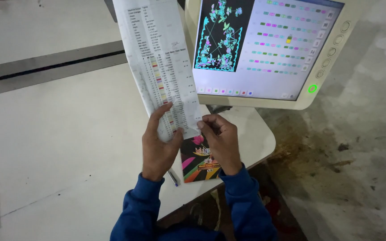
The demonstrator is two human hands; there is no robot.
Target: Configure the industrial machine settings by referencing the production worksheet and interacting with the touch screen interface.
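My left hand (158,143) grips the lower edge of a long white printed sheet (159,58) with a column of small colour swatches, held upright in front of me. My right hand (221,143) pinches the sheet's bottom right corner and rests over a dark booklet (196,166) with bright coloured stripes and a pink flower. A pen (173,178) pokes out below my left hand. Both sleeves are blue.
A white-framed touchscreen monitor (264,44) stands just right of the sheet, showing a floral design and rows of coloured blocks, with round buttons and a green light on its right edge. A white table (59,143) lies beneath. Stained concrete floor (349,169) is at right.
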